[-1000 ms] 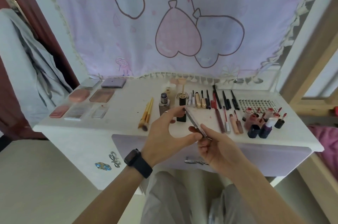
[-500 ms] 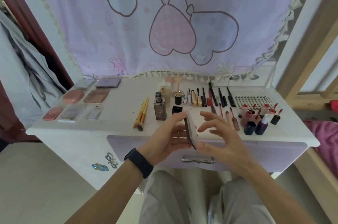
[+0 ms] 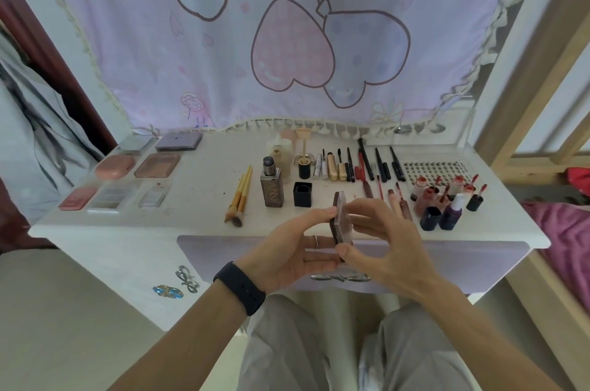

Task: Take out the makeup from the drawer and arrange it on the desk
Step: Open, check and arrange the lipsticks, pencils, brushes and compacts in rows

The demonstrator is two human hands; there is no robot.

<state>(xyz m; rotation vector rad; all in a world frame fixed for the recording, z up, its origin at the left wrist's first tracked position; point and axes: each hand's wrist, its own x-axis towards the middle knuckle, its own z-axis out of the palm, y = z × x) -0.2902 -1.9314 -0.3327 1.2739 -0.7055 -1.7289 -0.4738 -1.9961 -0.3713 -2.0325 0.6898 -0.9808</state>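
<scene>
A small flat brown palette with a clear lid stands on edge between my hands, above the desk's front edge. My left hand holds it from the left, thumb on its upper edge. My right hand grips it from the right, thumb at its lower corner and fingers along the top. The purple drawer front below is shut. On the white desk lie rows of makeup: compacts and palettes at the left, brushes, a foundation bottle, pencils and mascaras, and lip glosses at the right.
A purple curtain with heart balloons hangs behind the desk. A grey garment hangs at the left by a dark door. A wooden bed frame and pink bedding stand at the right. My knees are under the drawer.
The palette has turned from tilted to upright on its edge. My right hand, which had its fingers spread beside it, now grips it. Both hands sit slightly lower and nearer the desk edge.
</scene>
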